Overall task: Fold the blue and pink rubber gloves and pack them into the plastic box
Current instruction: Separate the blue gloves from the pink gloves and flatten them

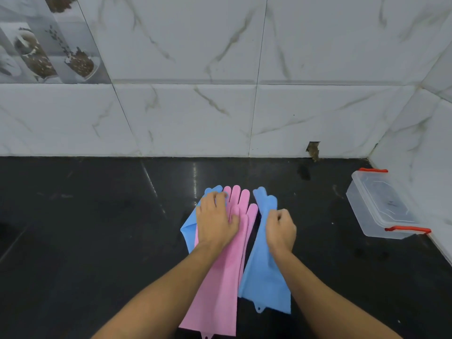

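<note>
Pink rubber gloves (220, 285) lie stacked lengthwise on the black counter (85, 241), fingers pointing toward the wall. Under their left side a blue glove (189, 228) sticks out. My left hand (216, 220) lies flat on the pink and blue gloves with fingers spread. A second blue glove (265, 275) lies to the right of the pink ones. My right hand (281, 228) rests on it with the fingers curled in, pinching its upper part. The clear plastic box (381, 204) with red latches stands at the far right, lid on.
A white marble-tiled wall (220, 113) runs along the back of the counter and turns in at the right, just behind the box. A small broken hole (313, 149) shows at the wall's base.
</note>
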The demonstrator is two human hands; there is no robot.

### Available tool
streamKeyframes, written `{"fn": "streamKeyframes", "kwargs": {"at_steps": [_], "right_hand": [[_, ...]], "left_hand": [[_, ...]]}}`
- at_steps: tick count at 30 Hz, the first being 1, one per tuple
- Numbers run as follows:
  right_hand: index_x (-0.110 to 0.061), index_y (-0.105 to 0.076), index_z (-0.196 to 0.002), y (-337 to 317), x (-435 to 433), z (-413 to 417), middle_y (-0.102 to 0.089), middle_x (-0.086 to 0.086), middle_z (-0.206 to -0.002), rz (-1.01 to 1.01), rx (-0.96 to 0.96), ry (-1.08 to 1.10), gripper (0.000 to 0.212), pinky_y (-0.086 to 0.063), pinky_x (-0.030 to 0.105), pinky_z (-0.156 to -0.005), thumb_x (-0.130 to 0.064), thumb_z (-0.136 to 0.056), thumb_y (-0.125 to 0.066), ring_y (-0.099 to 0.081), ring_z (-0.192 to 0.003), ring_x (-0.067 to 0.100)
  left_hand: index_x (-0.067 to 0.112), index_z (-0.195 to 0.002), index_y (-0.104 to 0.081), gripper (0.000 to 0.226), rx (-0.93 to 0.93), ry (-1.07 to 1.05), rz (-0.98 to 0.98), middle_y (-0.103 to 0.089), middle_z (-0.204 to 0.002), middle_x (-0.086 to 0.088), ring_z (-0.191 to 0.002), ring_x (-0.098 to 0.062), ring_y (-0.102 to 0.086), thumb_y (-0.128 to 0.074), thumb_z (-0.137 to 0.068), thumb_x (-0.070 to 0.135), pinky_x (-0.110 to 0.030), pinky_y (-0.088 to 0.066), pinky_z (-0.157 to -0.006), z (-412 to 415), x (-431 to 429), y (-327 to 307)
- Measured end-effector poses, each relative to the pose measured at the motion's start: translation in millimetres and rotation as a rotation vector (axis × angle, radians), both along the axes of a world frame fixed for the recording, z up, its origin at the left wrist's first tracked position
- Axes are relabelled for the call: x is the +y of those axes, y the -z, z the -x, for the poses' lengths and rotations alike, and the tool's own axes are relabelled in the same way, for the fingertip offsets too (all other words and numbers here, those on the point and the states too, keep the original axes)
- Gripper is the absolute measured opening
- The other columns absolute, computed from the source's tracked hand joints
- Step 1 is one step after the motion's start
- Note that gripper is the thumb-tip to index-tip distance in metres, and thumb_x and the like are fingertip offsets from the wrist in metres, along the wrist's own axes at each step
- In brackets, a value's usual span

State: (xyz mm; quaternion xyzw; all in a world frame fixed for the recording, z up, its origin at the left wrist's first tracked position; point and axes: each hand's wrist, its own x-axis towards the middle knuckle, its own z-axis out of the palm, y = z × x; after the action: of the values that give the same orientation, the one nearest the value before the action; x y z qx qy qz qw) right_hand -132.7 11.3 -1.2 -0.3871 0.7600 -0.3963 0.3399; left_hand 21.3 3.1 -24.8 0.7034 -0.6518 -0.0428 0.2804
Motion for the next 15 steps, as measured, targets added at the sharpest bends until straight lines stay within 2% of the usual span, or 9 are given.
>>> {"fn": "streamKeyframes", "kwargs": {"at_steps": [2, 3, 5, 7, 9, 13, 15], "right_hand": [[-0.011, -0.046, -0.077, -8, 0, 4, -0.052, 0.010, -0.079, -0.029, -0.293, 0.149, 0.022, -0.042, 0.032, -0.061, -0.023, -0.095, -0.046, -0.049, -0.066, 0.017], [-0.007, -0.047, -0.081, -10, 0, 6, -0.053, 0.014, -0.084, -0.042, -0.438, 0.189, 0.021, -0.045, 0.036, -0.066, -0.025, -0.090, -0.048, -0.051, -0.071, 0.021], [0.003, -0.052, -0.099, -13, 5, 10, -0.060, 0.019, -0.093, -0.058, -0.667, 0.225, 0.037, -0.052, 0.042, -0.076, -0.030, -0.082, -0.049, -0.058, -0.081, 0.027], [-0.003, -0.062, -0.102, -23, 12, 15, -0.067, 0.012, -0.093, -0.039, -0.842, 0.245, 0.031, -0.051, 0.038, -0.075, -0.026, -0.091, -0.045, -0.064, -0.084, 0.025], [-0.014, -0.066, -0.097, -29, 15, 21, -0.069, 0.009, -0.094, -0.009, -0.974, 0.271, 0.026, -0.051, 0.035, -0.071, -0.023, -0.097, -0.041, -0.066, -0.084, 0.024], [-0.016, -0.072, -0.112, -36, 15, 34, -0.075, 0.011, -0.108, 0.090, -1.146, 0.331, 0.036, -0.055, 0.039, -0.079, -0.023, -0.096, -0.040, -0.071, -0.096, 0.029], [-0.018, -0.072, -0.117, -43, 15, 43, -0.076, 0.011, -0.115, 0.132, -1.245, 0.369, 0.039, -0.055, 0.041, -0.086, -0.023, -0.095, -0.040, -0.071, -0.103, 0.030]], "left_hand": [[0.012, -0.152, -0.040, 0.079, -0.017, -0.117, -0.219, -0.040, -0.157, -0.012, -0.148, -0.035, -0.036, -0.072, -0.084, 0.036, -0.052, -0.036, -0.117, -5, -8, 1], [0.012, -0.157, -0.032, 0.084, 0.005, -0.171, -0.324, -0.035, -0.160, -0.011, -0.152, -0.034, -0.030, -0.071, -0.085, 0.034, -0.052, -0.031, -0.121, -8, -12, 0], [0.011, -0.156, -0.035, 0.074, 0.010, -0.254, -0.448, -0.046, -0.153, -0.011, -0.144, -0.032, -0.041, -0.064, -0.091, 0.029, -0.050, -0.034, -0.116, -15, -18, 0], [0.010, -0.145, -0.050, 0.049, -0.074, -0.241, -0.498, -0.056, -0.140, -0.011, -0.130, -0.032, -0.052, -0.056, -0.098, 0.025, -0.046, -0.043, -0.106, -23, -23, -3], [0.006, -0.132, -0.060, 0.034, -0.082, -0.212, -0.432, -0.062, -0.130, -0.013, -0.119, -0.034, -0.060, -0.048, -0.104, 0.022, -0.044, -0.049, -0.093, -32, -25, -7], [0.001, -0.109, -0.059, 0.032, 0.259, -0.252, -0.175, -0.072, -0.103, -0.022, -0.095, -0.044, -0.069, -0.041, -0.111, 0.027, -0.044, -0.049, -0.075, -35, -24, -52], [0.003, -0.100, -0.054, 0.031, 0.382, -0.190, -0.060, -0.068, -0.087, -0.016, -0.082, -0.039, -0.064, -0.039, -0.112, 0.027, -0.040, -0.041, -0.069, -28, -18, -85]]}}
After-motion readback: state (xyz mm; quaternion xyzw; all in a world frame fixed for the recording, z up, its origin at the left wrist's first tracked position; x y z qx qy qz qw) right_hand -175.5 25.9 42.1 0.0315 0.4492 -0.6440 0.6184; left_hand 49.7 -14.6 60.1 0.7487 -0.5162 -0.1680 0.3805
